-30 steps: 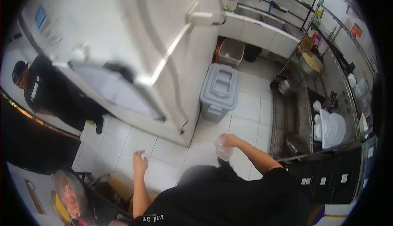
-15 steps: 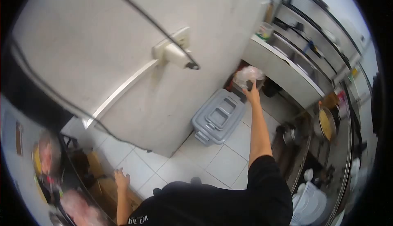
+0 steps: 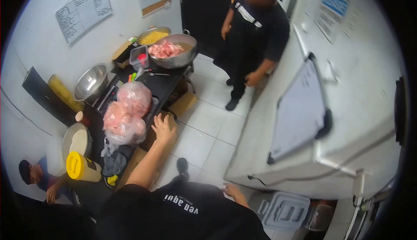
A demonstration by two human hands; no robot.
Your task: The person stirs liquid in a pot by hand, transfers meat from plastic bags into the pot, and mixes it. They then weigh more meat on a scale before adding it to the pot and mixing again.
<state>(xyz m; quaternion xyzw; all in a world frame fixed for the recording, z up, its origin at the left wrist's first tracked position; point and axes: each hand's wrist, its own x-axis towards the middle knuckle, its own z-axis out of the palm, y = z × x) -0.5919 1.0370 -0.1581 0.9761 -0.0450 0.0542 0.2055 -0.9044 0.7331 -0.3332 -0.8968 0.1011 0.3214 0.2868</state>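
My left hand point(image 3: 164, 127) is spread open with nothing in it, at the near edge of a black table point(image 3: 167, 86). Just left of it lie two clear plastic bags of pink raw meat point(image 3: 126, 118). My right hand point(image 3: 232, 191) hangs low beside my hip, fingers loose and holding nothing. At the table's far end stands a wide metal bowl of pink meat point(image 3: 173, 51), with a pan of yellow food point(image 3: 153, 36) behind it. A small clear tub with red contents point(image 3: 140, 58) sits beside the bowl.
A person in black point(image 3: 254, 31) stands on the tiled floor beyond the table. A large white fridge point(image 3: 347, 109) fills the right side, with a grey lidded bin point(image 3: 284, 209) below it. An empty steel bowl point(image 3: 90, 82), a yellow-lidded jug point(image 3: 78, 165) and another person point(image 3: 34, 179) are at the left.
The view has swung from the fridge and bin round to the table. My right hand held a clear plastic item up by the bin; it now hangs low and holds nothing. My left hand has risen to the table edge.
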